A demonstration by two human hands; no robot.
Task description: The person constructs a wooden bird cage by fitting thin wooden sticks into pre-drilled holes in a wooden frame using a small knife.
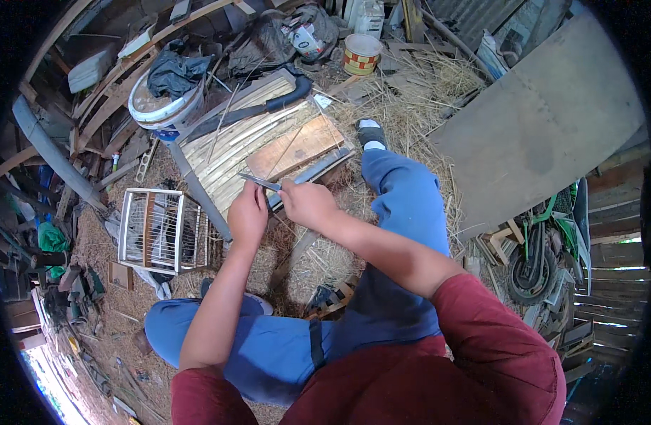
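In front of my knees, my right hand point(308, 203) is closed round the grey handle of a small knife point(258, 180). Its narrow blade points left, over the fingertips of my left hand point(248, 212). Those fingers are pinched together near the blade; whatever they hold is too small or hidden to name. Just beyond my hands, a reddish-brown wooden board point(297, 146) lies on a low bench top of pale slats point(216, 166). A machete point(233, 117) with a black curved handle rests across the far part of the slats.
To the left stands a white-framed wire cage point(152, 230). A white bucket point(145, 113) with a black bag on it is behind. Straw covers the floor near a yellow-red pail point(361, 54). At right, a large grey sheet point(531, 134) leans beside a green motorbike point(541, 248).
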